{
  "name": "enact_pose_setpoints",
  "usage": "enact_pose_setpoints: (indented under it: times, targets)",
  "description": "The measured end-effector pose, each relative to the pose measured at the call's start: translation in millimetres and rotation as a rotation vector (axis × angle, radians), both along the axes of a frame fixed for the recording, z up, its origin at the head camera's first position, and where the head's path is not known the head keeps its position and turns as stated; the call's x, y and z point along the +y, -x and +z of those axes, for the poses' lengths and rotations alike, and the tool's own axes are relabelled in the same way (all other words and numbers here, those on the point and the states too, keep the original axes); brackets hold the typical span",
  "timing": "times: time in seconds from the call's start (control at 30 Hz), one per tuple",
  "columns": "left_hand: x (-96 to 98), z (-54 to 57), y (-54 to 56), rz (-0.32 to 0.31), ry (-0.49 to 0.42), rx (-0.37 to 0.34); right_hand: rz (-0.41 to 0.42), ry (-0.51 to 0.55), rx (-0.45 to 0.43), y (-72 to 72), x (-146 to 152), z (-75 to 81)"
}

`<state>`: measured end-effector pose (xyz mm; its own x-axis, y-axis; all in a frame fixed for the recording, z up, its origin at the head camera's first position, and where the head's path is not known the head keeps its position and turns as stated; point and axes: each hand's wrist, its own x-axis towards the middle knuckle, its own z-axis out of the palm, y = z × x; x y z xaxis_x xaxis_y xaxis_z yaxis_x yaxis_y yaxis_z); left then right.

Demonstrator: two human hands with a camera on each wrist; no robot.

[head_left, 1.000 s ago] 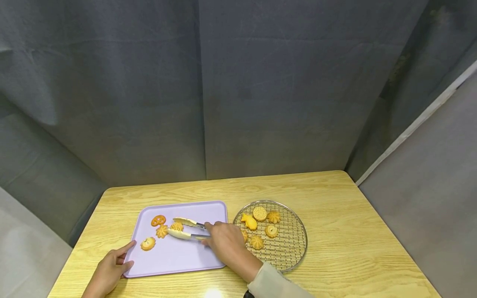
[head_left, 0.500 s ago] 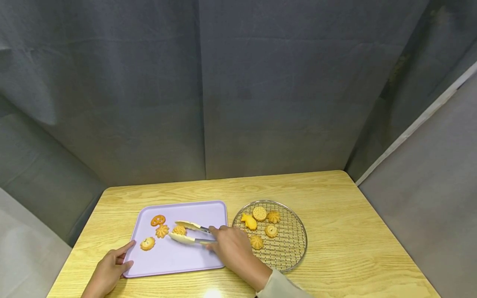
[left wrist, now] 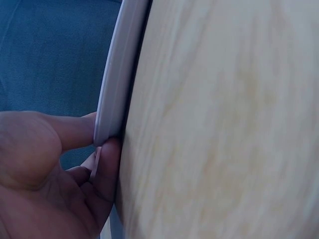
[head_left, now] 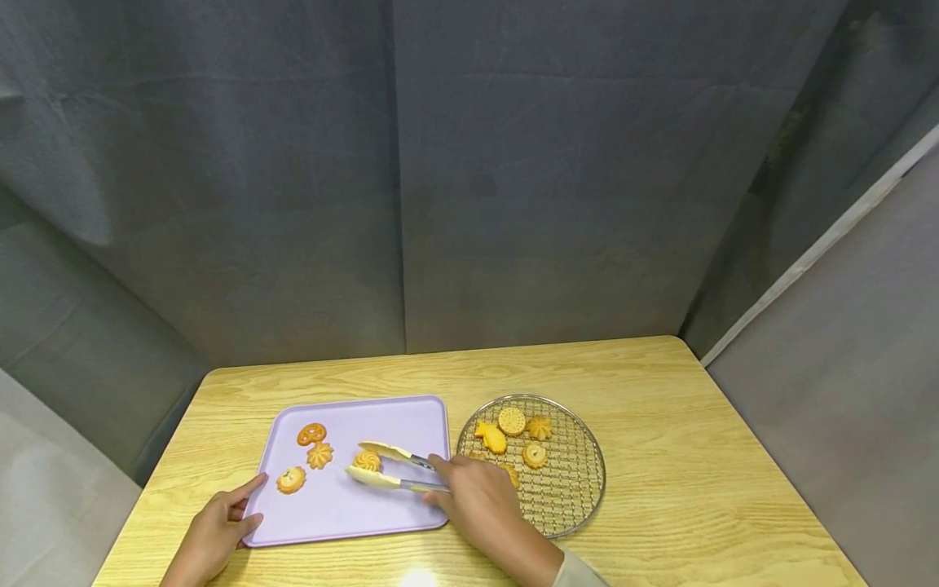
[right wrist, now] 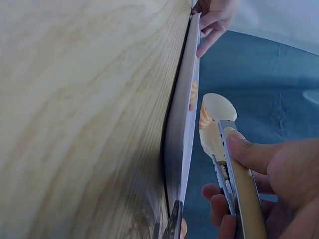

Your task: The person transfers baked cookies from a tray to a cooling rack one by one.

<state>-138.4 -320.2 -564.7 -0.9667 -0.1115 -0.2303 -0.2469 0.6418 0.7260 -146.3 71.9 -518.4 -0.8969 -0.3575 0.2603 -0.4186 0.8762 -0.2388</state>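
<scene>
My right hand [head_left: 480,504] grips a pair of tongs [head_left: 421,487] with pale tips, reaching over the lilac tray [head_left: 345,518]. Between the tips sits a round swirl cookie [head_left: 367,462]. In the right wrist view the tongs [right wrist: 247,199] lie between thumb and curled fingers, and the cookie [right wrist: 204,117] shows off the tray surface. My left hand [head_left: 211,530] pinches the tray's near left corner, thumb and fingers around the rim [left wrist: 110,99] in the left wrist view. On the tray's left part lie a pretzel [head_left: 311,434], a flower-shaped cookie [head_left: 319,455] and a round cookie [head_left: 291,480].
To the right of the tray stands a round wire rack [head_left: 565,497]. It bears several cookies, among them a fish-shaped one [head_left: 492,438] and a round dotted one [head_left: 511,421]; my right hand partly covers others. Grey curtains [head_left: 513,204] rise behind the wooden table [head_left: 682,456].
The tongs and the swirl cookie have moved right across the tray, away from the flower-shaped cookie. My right hand now overlaps the rack's left side. My left hand stays at the tray corner.
</scene>
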Motion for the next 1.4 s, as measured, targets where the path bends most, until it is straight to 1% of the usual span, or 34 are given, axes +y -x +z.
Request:
enact_pose_setpoints:
  times: [0.17,0.43,0.77,0.97,1.17,1.4]
  targets:
    - [0.4,1.0,-1.0,0.005,0.0,0.0,0.008,0.019,-0.022,-6.8,10.8,1.0]
    - [0.3,1.0,-1.4,0.004,-0.002,-0.005,0.011,0.057,-0.018,-18.8,30.7,1.2]
    - [-0.2,-0.4,-1.1,0.005,0.001,-0.008,-0.016,0.081,-0.031,-30.8,54.7,-7.4]
    - [-0.3,-0.5,-0.2,0.004,0.007,-0.012,-0.024,0.094,-0.035,-38.3,69.2,-8.5]
    - [-1.2,-1.3,1.1,0.0,0.024,-0.005,-0.063,0.116,-0.063,-44.9,82.6,-7.0]
    - [-2.0,-1.8,1.9,-0.005,0.023,-0.002,-0.115,0.127,-0.101,-51.1,98.6,-8.7]
